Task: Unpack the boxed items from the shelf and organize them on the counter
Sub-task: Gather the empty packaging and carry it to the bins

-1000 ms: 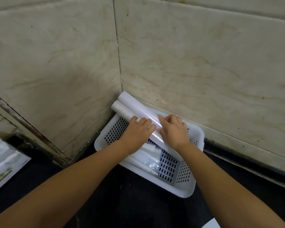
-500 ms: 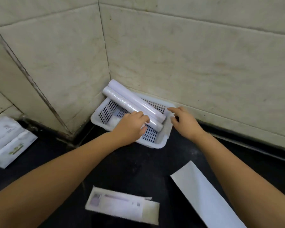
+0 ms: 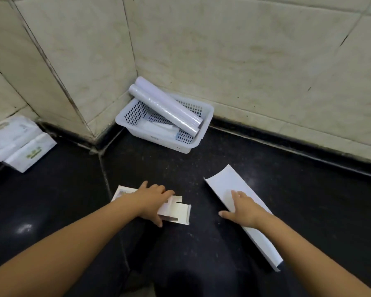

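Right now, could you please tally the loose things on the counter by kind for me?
Rolls, resting across the basket: 2
Basket: 1
Opened cardboard boxes, under the left hand and the right hand: 2
Soft white packs at the far left: 2
Total: 7

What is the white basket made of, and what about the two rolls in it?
The basket looks like white moulded plastic: smooth, slightly glossy walls pierced with neat rows of holes. The two rolls look like paper or film in clear plastic wrap, since shiny crinkled highlights run along them. I cannot tell which.
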`<state>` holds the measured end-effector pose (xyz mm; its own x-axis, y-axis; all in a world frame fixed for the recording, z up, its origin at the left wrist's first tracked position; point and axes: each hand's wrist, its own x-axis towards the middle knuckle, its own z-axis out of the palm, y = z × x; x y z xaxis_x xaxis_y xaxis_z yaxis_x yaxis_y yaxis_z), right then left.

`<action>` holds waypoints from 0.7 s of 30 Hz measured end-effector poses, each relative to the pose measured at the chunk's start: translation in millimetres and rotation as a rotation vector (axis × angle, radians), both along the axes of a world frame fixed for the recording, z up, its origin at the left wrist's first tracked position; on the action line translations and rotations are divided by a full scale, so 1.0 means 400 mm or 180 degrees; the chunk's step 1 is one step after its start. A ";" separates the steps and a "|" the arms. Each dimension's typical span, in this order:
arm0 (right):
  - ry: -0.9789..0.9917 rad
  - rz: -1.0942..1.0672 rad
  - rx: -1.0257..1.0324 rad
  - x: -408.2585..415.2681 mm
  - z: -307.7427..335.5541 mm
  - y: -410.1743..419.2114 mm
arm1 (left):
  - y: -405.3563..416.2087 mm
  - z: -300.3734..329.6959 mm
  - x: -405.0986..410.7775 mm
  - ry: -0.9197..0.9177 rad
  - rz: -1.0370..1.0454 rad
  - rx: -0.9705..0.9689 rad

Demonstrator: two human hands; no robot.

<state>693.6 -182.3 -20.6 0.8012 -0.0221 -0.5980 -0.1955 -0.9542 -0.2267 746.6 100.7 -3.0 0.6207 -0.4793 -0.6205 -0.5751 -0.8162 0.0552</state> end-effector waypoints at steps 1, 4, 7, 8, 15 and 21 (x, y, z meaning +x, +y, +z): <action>0.0006 0.0055 -0.0153 -0.014 -0.011 0.005 | 0.003 -0.009 -0.011 -0.0174 0.0030 0.0032; -0.0280 0.0194 -0.0396 -0.036 -0.027 0.005 | 0.003 -0.026 -0.034 -0.0598 0.0171 -0.0060; -0.0469 0.0061 -0.0302 -0.038 -0.013 -0.006 | -0.009 -0.020 -0.053 -0.0648 0.0418 -0.0167; -0.0502 -0.0022 -0.0226 -0.034 -0.001 -0.012 | -0.020 -0.011 -0.058 -0.0658 0.0574 -0.0275; -0.1432 -0.1142 0.0896 -0.006 0.167 -0.060 | -0.133 0.161 -0.052 0.0744 0.2120 -0.2838; -0.0944 -0.2166 0.3784 -0.078 0.255 -0.026 | -0.295 0.238 -0.078 0.1963 0.2452 -0.4540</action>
